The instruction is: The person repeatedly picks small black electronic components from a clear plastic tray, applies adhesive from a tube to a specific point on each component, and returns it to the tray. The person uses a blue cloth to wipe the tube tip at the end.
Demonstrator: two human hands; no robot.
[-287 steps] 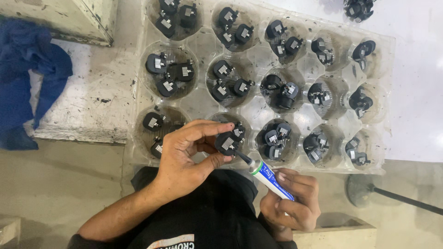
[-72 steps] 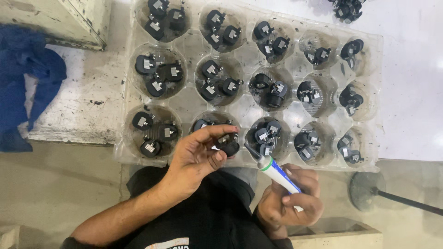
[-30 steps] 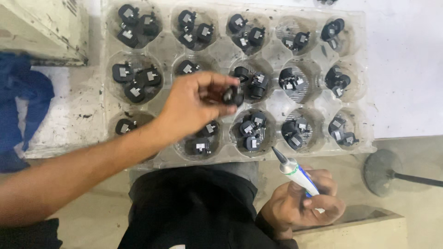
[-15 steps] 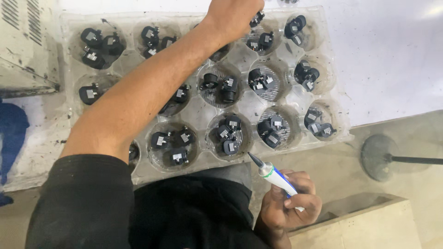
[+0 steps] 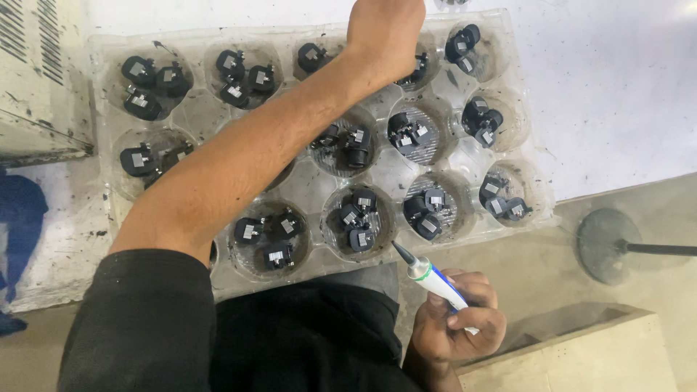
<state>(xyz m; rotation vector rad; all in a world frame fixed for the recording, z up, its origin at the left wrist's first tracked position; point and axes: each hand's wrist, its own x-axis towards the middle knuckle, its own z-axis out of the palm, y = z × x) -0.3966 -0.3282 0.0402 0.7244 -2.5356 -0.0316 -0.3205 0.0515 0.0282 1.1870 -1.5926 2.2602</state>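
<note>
The left hand has reached further than half a second ago, now over the far cups of the tray; its fingers are hidden, so its grip cannot be told. The right hand stays low by the lap, curled tight around a glue tube, white and blue with a grey tapered nozzle. The tray is clear, dimpled plastic, each round cup holding small black parts with grey square faces.

blocked: forearm across tray middle | free: right-hand cups, bench right of tray
</note>
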